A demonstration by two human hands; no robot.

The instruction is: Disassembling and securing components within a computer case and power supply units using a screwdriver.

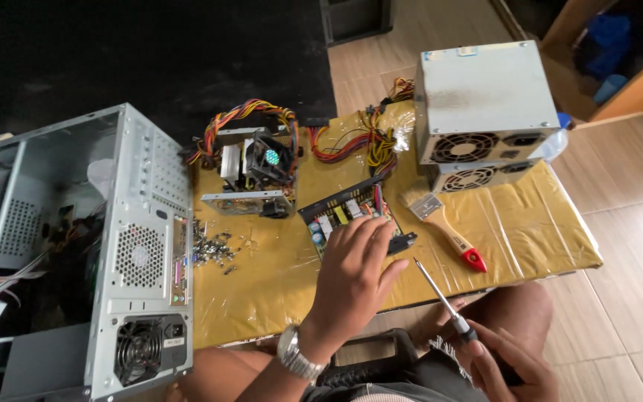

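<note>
Left hand (355, 272), wristwatch on its wrist, lies palm down with fingers loosely spread over a circuit board (340, 214); whether it grips the board cannot be told. Right hand (511, 365) is curled around the handle of a screwdriver (440, 298), shaft angled up-left, tip near the board's right edge. Board sits mid-table on yellow plastic sheeting (530, 231). Just right: paintbrush (444, 223) with a red handle tip. Behind it: two stacked grey power supplies (481, 97). Left of the board: loose screws (213, 249), then an open computer case (124, 246).
</note>
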